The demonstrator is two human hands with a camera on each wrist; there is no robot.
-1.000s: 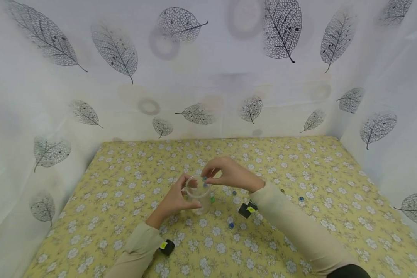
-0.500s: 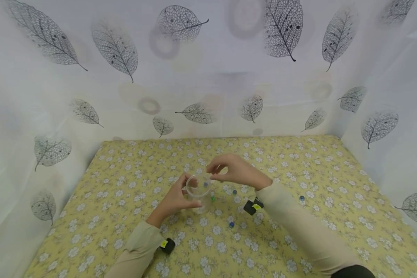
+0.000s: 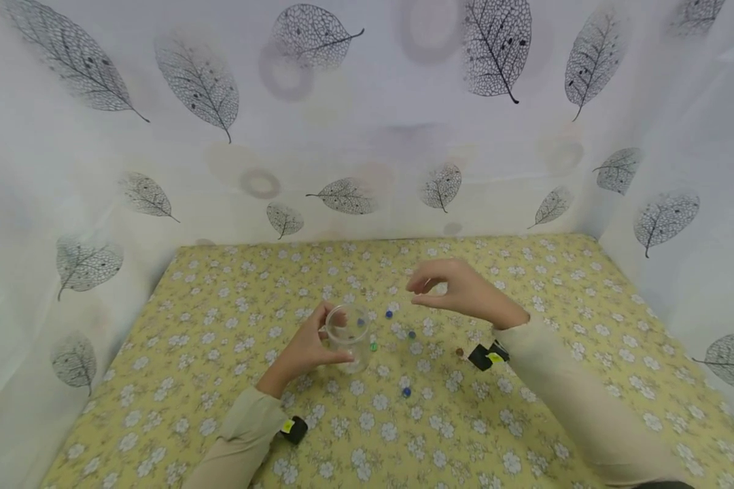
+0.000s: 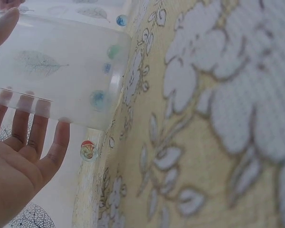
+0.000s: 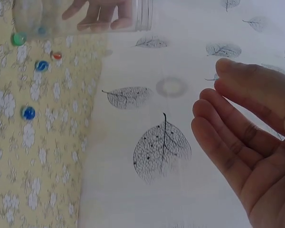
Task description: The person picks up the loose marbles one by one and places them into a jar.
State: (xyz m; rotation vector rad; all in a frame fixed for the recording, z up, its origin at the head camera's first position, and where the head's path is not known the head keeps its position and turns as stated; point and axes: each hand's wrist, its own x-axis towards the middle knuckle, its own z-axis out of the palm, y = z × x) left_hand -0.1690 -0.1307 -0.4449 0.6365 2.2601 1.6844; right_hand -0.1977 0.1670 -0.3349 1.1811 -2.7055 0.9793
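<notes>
My left hand (image 3: 310, 351) holds a clear plastic jar (image 3: 351, 350) upright on the cloth, thumb on the near side and fingers on the far side. In the left wrist view, a blue marble (image 4: 99, 99) and a green marble (image 4: 114, 51) show at the jar's base, seen through its cloudy wall. To the right of the jar, my right hand (image 3: 461, 291) hovers over the cloth with loosely bent fingers. In the right wrist view its thumb and fingertips (image 5: 202, 110) stand apart, with nothing between them.
Around the jar lie glass marbles: a green marble (image 3: 373, 347), a dark blue marble (image 3: 389, 314), a greenish-blue marble (image 3: 412, 335), another blue marble (image 3: 406, 392) and a brownish marble (image 3: 460, 352). A yellow flowered cloth (image 3: 220, 407) covers the table. White leaf-print curtains (image 3: 391, 156) hang around it.
My right hand has moved from the jar's rim out to the right. A blue marble beyond the jar and a brownish one near the right wrist now show. The left hand stays on the jar.
</notes>
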